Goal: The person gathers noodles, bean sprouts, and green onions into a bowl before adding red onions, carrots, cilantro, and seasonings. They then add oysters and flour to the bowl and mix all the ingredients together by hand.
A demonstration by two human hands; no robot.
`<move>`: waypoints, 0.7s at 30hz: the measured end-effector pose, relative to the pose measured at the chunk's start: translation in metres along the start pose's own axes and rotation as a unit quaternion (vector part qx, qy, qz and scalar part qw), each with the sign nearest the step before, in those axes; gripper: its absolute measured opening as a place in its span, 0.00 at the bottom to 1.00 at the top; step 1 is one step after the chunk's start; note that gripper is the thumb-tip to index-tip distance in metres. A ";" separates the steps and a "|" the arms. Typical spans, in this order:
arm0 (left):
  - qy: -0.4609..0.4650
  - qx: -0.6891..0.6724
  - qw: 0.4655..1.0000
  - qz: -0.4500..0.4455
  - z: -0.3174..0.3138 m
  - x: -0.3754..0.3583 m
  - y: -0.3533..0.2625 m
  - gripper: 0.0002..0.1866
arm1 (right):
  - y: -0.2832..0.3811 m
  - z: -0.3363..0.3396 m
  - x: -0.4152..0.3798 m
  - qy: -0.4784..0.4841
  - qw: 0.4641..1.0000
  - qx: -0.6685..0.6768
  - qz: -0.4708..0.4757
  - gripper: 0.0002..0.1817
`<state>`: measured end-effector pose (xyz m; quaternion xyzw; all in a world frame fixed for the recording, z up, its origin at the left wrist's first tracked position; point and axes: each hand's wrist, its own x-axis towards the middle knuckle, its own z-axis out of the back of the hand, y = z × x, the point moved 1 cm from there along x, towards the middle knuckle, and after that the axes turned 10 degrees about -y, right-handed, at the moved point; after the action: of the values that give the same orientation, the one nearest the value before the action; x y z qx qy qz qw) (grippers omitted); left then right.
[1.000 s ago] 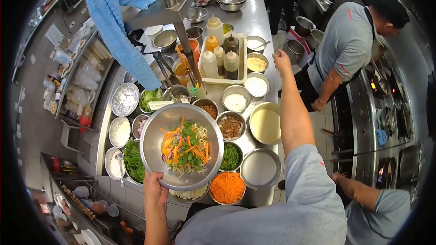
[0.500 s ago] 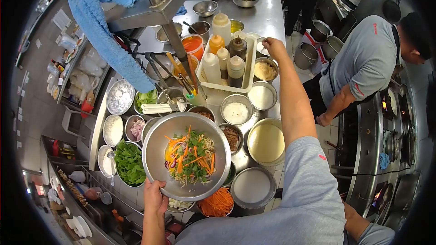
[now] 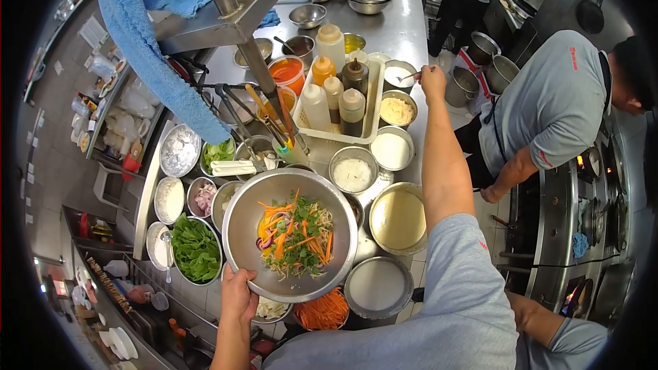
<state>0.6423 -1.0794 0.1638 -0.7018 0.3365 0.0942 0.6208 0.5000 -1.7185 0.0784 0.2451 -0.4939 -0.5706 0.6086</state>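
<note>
My left hand (image 3: 238, 296) grips the rim of a wide steel mixing bowl (image 3: 236, 233), holding it above the counter's containers. Inside lie shredded carrot, herbs, red onion and bean sprouts, a mixed salad (image 3: 295, 240). My right arm is stretched far forward. At its end, my right hand (image 3: 432, 83) is closed on the handle of a small spoon (image 3: 410, 76), whose head reaches over a steel bowl of white powder or grains (image 3: 396, 72). Just below that is a bowl of pale yellowish paste (image 3: 397, 109).
A white basket (image 3: 375, 113) holds several squeeze bottles. Bowls of green leaves (image 3: 197, 248), shredded carrot (image 3: 322, 310) and pale liquid (image 3: 397, 216) surround the mixing bowl. A steel shelf post (image 3: 264, 68) with a blue towel (image 3: 147, 48) stands left. A co-worker (image 3: 548, 96) is at the stoves on the right.
My right hand has moved slightly right and nearer, and the spoon now shows clearly. The mixing bowl has shifted a little right. The co-worker by the stoves has leaned slightly.
</note>
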 end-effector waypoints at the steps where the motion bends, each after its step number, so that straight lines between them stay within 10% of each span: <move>1: 0.001 -0.002 1.000 -0.001 -0.001 0.000 0.000 0.26 | -0.001 0.005 0.002 0.002 0.999 0.036 -0.041 0.13; 12: 0.018 0.004 1.000 0.008 -0.006 0.007 0.004 0.25 | -0.007 0.040 0.001 0.026 0.939 0.252 -0.234 0.08; 21: 0.055 0.007 0.998 0.020 -0.031 0.022 0.016 0.26 | 0.012 0.069 -0.027 0.049 0.907 0.356 -0.219 0.08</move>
<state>0.6407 -1.1163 0.1453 -0.6949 0.3846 0.0654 0.6041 0.4491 -1.6717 0.1072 0.5752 -0.5678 -0.4631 0.3636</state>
